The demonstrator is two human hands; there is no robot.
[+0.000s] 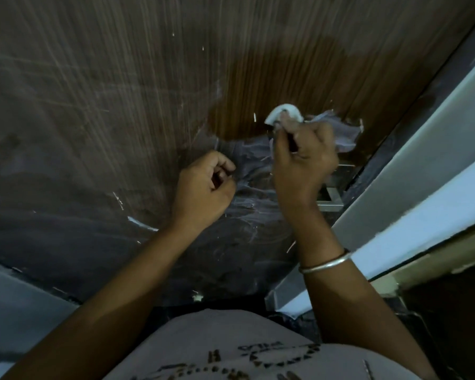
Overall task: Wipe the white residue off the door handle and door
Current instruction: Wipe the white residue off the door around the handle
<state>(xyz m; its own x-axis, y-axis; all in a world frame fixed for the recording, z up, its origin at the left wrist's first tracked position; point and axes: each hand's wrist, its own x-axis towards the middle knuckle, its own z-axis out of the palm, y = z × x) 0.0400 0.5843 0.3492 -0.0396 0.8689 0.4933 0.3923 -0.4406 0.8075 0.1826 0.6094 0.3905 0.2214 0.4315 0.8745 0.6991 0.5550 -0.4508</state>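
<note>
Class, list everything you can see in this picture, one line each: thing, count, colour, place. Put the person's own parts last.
door: one, dark brown wood grain, fills the upper and middle view
white residue: many streaks and flecks, white, scattered over the door
clean patch: one, warmer brown, above the cloth
cloth: one, whitish-grey, pressed to the door near its right edge
handle: one, silver metal, partly hidden under the right hand
frame: one, pale grey, right of the door
bangle: one, silver, right wrist
shirt: one, pale with dark print, bottom centre
left hand: one, loosely closed, at the door
right hand: one, clutching the cloth
</note>
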